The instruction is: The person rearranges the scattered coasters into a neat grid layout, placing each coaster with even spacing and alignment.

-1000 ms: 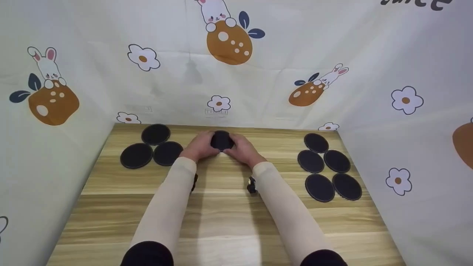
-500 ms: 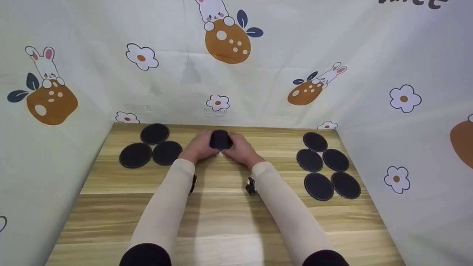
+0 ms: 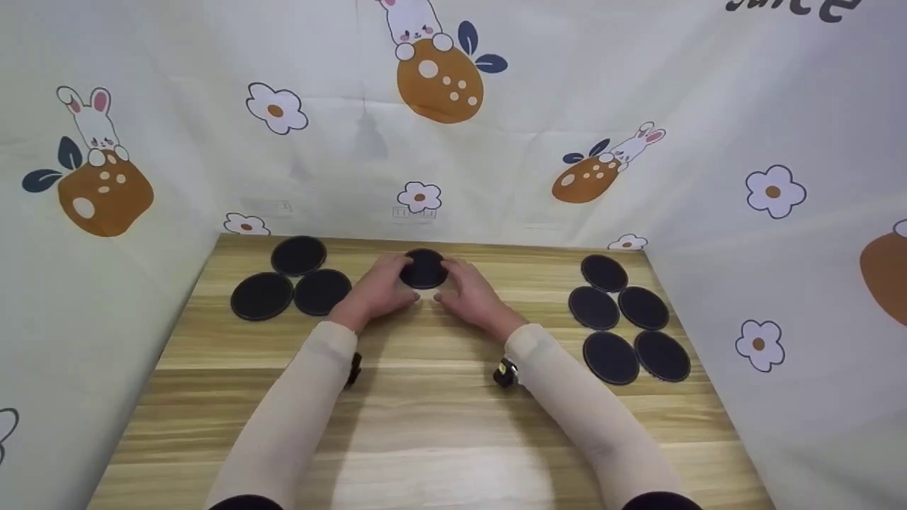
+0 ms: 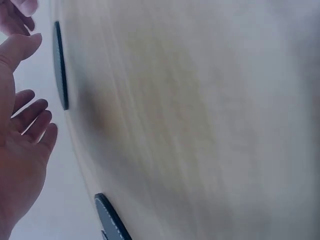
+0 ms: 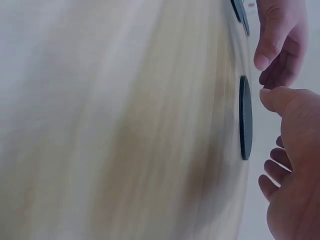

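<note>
A round black coaster (image 3: 424,268) with a stitched rim lies flat near the table's back edge, midway between both hands. My left hand (image 3: 382,287) is at its left side with fingers spread and relaxed, and my right hand (image 3: 473,292) mirrors it on the right. In the head view the fingertips overlap the coaster's edges, while both thumbs point inward in front of it. The left wrist view shows the coaster (image 4: 60,65) resting on the wood, with a gap between it and the left hand (image 4: 22,170). A similar gap separates the right hand (image 5: 302,150) from the coaster (image 5: 245,118).
Three more black coasters lie grouped at the back left, one (image 3: 322,292) close to the left wrist. Several others, including one (image 3: 594,308), form a cluster at the right. A patterned cloth (image 3: 524,92) rises along the table's (image 3: 425,439) back and sides.
Both hands held the middle coaster earlier, and its near edge was between the thumbs. Now they have let go, the thumbs have drawn back, the forearms are wider apart, and the coaster lies flat.
</note>
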The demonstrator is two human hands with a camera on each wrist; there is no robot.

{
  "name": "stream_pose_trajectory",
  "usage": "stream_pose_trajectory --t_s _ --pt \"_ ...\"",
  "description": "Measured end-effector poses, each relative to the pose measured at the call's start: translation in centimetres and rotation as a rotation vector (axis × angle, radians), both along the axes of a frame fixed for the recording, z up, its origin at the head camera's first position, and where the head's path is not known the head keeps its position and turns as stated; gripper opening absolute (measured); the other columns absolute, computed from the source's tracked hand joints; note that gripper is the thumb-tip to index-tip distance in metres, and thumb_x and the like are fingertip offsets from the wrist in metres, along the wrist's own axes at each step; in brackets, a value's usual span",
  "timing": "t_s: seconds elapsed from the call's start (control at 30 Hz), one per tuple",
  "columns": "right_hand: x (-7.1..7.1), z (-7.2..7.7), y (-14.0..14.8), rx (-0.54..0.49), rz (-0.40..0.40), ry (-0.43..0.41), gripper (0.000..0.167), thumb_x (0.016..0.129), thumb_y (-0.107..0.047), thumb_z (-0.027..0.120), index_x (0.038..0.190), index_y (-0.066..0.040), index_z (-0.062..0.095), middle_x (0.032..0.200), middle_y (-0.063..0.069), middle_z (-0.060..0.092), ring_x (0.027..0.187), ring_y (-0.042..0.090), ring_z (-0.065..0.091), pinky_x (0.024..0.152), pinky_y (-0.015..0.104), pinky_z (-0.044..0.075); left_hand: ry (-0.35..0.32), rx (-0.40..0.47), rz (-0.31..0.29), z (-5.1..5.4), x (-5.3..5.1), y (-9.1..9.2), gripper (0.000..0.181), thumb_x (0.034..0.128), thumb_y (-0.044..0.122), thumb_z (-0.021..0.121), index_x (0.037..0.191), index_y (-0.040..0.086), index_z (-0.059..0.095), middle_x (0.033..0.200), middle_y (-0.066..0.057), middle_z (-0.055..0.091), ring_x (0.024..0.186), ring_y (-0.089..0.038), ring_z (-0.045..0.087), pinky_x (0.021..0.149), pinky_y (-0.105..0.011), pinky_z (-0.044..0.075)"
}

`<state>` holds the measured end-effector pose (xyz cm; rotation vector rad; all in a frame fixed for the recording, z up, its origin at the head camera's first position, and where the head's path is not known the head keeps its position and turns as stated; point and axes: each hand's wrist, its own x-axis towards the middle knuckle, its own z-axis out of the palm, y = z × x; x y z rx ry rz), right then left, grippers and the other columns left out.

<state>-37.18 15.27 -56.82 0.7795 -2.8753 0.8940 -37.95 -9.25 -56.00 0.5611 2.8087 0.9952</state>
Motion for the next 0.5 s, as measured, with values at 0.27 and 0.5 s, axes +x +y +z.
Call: stream_pose_trajectory --t_s 0.27,0.5 --pt "3.7 -0.2 1.8 -0.081 0.049 -0.013 0.073 0.101 -0.017 0.081 0.163 0.002 0.047 0.16 0.02 0.055 0.151 0.037 0.048 0.129 0.049 0.035 0.05 0.008 -0.084 0.9 3.8 -0.5 0.075 0.0972 0.025 0.085 0.159 0.0 0.051 0.163 -0.025 0.05 0.156 -0.041 0.044 0.129 -0.055 0.035" --pt "6.5 -0.1 2.8 -0.098 0.054 -0.041 0.072 0.103 -0.02 0.08 0.164 -0.002 0.047 0.163 0.02 0.052 0.154 0.037 0.046 0.13 0.049 0.034 0.06 0.049 -0.121 0.7 6.7 -1.0 0.076 0.0967 0.024 0.086 0.159 0.0 0.051 0.162 -0.023 0.051 0.153 -0.04 0.046 0.128 -0.055 0.036"
